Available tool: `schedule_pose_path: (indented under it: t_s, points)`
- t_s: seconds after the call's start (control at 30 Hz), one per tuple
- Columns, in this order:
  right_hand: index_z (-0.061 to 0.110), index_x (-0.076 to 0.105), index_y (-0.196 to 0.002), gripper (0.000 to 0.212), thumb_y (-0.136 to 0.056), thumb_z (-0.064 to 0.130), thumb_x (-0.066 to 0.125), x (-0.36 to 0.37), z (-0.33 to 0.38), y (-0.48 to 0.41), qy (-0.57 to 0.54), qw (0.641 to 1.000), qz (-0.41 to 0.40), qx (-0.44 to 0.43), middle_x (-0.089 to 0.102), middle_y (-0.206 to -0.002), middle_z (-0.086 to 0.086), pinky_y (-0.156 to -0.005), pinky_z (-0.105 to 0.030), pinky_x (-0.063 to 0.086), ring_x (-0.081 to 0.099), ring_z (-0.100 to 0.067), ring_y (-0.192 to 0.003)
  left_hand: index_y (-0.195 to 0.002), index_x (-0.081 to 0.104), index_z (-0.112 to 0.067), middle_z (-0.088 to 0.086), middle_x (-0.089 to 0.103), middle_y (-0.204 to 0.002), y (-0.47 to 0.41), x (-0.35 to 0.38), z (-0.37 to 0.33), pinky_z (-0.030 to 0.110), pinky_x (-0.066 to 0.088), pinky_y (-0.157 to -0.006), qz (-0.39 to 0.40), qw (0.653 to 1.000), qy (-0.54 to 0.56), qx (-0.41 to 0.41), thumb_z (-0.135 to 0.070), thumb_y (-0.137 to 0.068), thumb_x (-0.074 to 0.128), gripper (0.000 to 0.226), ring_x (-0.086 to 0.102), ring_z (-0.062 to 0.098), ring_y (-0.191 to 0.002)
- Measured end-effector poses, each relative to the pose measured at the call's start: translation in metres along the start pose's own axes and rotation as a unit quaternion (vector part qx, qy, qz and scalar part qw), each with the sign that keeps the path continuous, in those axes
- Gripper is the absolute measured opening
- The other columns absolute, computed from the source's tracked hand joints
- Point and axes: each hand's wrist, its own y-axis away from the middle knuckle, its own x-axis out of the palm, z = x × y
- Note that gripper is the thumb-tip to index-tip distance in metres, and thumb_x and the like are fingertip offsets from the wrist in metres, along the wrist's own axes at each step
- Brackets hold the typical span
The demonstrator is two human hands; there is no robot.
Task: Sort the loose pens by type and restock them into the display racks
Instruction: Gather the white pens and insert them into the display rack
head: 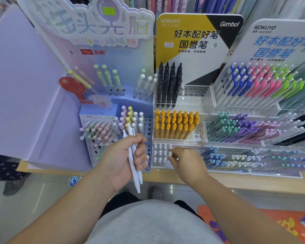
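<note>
My left hand point(125, 159) grips a small bunch of white pens point(135, 166), tips pointing down, in front of the blue lollipop rack point(149, 131). My right hand point(185, 162) pinches the top of a white pen point(170, 153) standing in the bottom clear tier point(161, 155) of the yellow-and-black rack, beside several other white pens. Above that tier stands a tier of yellow pens point(176, 125), and higher up a few black pens point(168, 83).
To the right a white rack point(253, 95) holds blue, pink, green, purple and teal pens in clear tiers. A purple card panel point(25, 85) stands at the left. The wooden shelf edge point(236, 182) runs in front. A person's shoe point(12, 186) shows on the floor.
</note>
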Motion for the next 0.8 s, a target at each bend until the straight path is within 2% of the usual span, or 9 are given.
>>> schedule_pose_path:
  t_s: [0.13,0.23,0.33,0.43,0.5,0.57,0.67,0.73,0.8]
  points:
    - [0.022,0.067,-0.092,0.019,-0.095,0.038,0.058,-0.003,0.001,-0.001,-0.002,1.000,0.015,0.009,0.072,-0.090,0.002,-0.065,-0.031,0.050,0.066,-0.023,-0.084,-0.082,0.057,-0.011,0.003,0.035,-0.059,0.001,-0.001,0.001,0.024,0.030,-0.042,0.013,1.000,-0.005,-0.017,-0.021,-0.082,0.052,0.011,0.033,0.014,-0.043]
    - [0.021,0.070,-0.111,0.026,-0.091,0.035,0.062,-0.017,0.001,0.003,-0.004,0.998,0.044,0.040,0.074,-0.100,0.006,-0.078,-0.031,0.054,0.067,-0.018,-0.095,-0.085,0.057,-0.009,0.006,0.036,-0.061,0.003,0.000,0.003,0.026,0.030,-0.044,0.020,0.999,-0.040,-0.025,-0.020,-0.085,0.047,0.014,0.034,0.016,-0.044]
    - [0.023,0.073,-0.109,0.022,-0.090,0.031,0.065,-0.040,0.008,0.009,-0.110,0.991,0.011,0.069,0.074,-0.092,0.010,-0.073,-0.026,0.053,0.067,-0.008,-0.084,-0.089,0.057,-0.007,0.008,0.039,-0.062,0.004,0.003,0.004,0.027,0.031,-0.046,0.013,0.994,-0.106,-0.012,-0.014,-0.095,0.042,0.017,0.034,0.017,-0.046]
    - [0.023,0.075,-0.096,0.008,-0.090,0.028,0.070,-0.067,0.027,0.014,-0.359,0.931,0.000,0.066,0.071,-0.076,0.005,-0.060,-0.022,0.048,0.065,-0.009,-0.064,-0.093,0.060,-0.004,0.008,0.043,-0.061,0.004,0.007,0.006,0.026,0.028,-0.045,0.020,0.982,-0.190,-0.002,-0.011,-0.098,0.042,0.020,0.034,0.017,-0.047]
    - [0.023,0.074,-0.099,0.010,-0.092,0.021,0.069,-0.084,0.038,0.018,-0.472,0.881,0.026,0.038,0.071,-0.077,0.002,-0.057,-0.023,0.048,0.062,-0.011,-0.061,-0.092,0.062,-0.004,0.008,0.044,-0.060,0.004,0.012,0.006,0.026,0.024,-0.045,0.043,0.970,-0.237,-0.021,-0.011,-0.098,0.042,0.022,0.032,0.016,-0.046]
    - [0.023,0.074,-0.104,0.016,-0.093,0.015,0.066,-0.094,0.044,0.019,-0.515,0.855,0.062,0.000,0.069,-0.074,0.004,-0.056,-0.025,0.046,0.057,-0.011,-0.063,-0.088,0.063,-0.006,0.009,0.043,-0.060,0.006,0.017,0.005,0.025,0.021,-0.045,0.085,0.963,-0.249,-0.059,-0.013,-0.095,0.044,0.022,0.029,0.016,-0.046]
    - [0.015,0.073,-0.106,0.019,-0.094,0.006,0.062,-0.097,0.044,0.019,-0.534,0.838,0.100,-0.055,0.067,-0.075,-0.009,-0.057,-0.023,0.042,0.055,-0.010,-0.065,-0.084,0.062,-0.008,0.010,0.045,-0.060,0.007,0.021,0.005,0.024,0.022,-0.043,0.135,0.955,-0.243,-0.099,-0.021,-0.082,0.051,0.017,0.029,0.015,-0.045]
    - [0.011,0.073,-0.105,0.016,-0.094,0.006,0.063,-0.098,0.042,0.019,-0.539,0.834,0.099,-0.063,0.067,-0.080,-0.018,-0.057,-0.023,0.042,0.054,-0.009,-0.065,-0.084,0.061,-0.007,0.012,0.048,-0.061,0.005,0.021,0.006,0.025,0.023,-0.044,0.139,0.956,-0.241,-0.094,-0.022,-0.079,0.054,0.017,0.033,0.017,-0.045]
    - [0.006,0.072,-0.101,0.012,-0.094,0.008,0.063,-0.100,0.037,0.019,-0.542,0.834,0.092,-0.056,0.066,-0.080,-0.018,-0.058,-0.023,0.043,0.053,-0.012,-0.064,-0.088,0.065,-0.007,0.020,0.057,-0.068,0.004,0.022,0.006,0.026,0.030,-0.046,0.127,0.962,-0.234,-0.061,-0.023,-0.083,0.062,0.017,0.042,0.023,-0.047]
